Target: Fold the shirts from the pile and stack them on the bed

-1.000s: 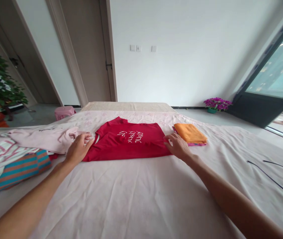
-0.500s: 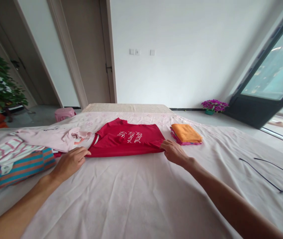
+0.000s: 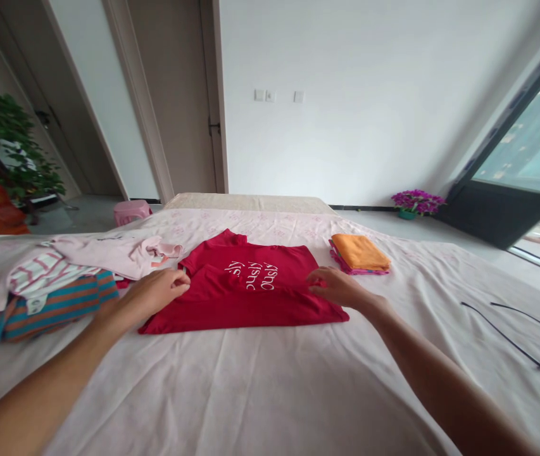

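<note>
A red T-shirt (image 3: pixel 251 307) with white lettering lies spread on the sheet, its lower edge toward me and one sleeve at the far left. My left hand (image 3: pixel 163 290) is at the shirt's left side, fingers loosely bent and slightly apart, with no cloth visibly gripped. Over the right side of the shirt hovers or rests my right hand (image 3: pixel 333 286), its fingers bent and apart; whether they touch the fabric is unclear. Just beyond that hand sits a folded stack with an orange cloth (image 3: pixel 361 251) on top and pink cloth beneath.
Left of the shirt is a loose heap of clothes: a pale pink garment (image 3: pixel 103 256) and a blue-and-brown striped one (image 3: pixel 68 304). Black-framed glasses (image 3: pixel 502 335) lie on the bedsheet (image 3: pixel 270 392) at right. Beyond the bed stand a pink stool (image 3: pixel 131 212) and purple flowers (image 3: pixel 416 201).
Both hands have let go of the shirt's near edge and moved inward along its sides. That edge now lies flat, closer to me. The view has shifted slightly.
</note>
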`<state>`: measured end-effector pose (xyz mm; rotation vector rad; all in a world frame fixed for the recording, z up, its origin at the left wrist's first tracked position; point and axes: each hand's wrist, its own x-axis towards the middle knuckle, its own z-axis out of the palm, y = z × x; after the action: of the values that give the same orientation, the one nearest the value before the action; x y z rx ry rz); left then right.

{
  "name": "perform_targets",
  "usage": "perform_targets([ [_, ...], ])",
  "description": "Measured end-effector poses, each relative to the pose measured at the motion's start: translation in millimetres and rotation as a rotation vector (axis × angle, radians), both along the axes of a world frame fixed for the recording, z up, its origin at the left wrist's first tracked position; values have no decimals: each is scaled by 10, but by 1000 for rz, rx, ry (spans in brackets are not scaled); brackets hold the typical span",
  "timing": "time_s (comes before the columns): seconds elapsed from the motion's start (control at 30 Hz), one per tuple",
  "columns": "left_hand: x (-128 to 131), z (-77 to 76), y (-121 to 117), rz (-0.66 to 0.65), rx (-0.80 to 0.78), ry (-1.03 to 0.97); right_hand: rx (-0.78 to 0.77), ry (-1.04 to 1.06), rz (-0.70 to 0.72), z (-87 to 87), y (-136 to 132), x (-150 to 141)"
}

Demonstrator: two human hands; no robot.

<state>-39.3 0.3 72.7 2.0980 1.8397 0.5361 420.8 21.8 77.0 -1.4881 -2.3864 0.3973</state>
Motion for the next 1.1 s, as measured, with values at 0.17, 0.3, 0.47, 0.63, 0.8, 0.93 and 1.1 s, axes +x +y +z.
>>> perform_targets([
  [0.17,397,-217,411,175,142,243,72,-54,53,-222,112,-107],
  [0.3,500,-431,517,220,130,257,170,-3,35,-375,49,-101],
  [0.47,519,-371,524,259,279,202,159,-24,22,-352,22,-67],
  [0.63,533,-332,678,313,371,174,201,-5,-90,-325,81,-94],
  [0.8,519,-592,736,342,249,246,253,-120,-143,-390,90,-80],
  [0.93,579,-618,562,271,423,319,404,-151,-244,-367,29,-110],
  [1.1,872,-475,302,2,455,219,418,-70,-29,-304,-132,-355],
])
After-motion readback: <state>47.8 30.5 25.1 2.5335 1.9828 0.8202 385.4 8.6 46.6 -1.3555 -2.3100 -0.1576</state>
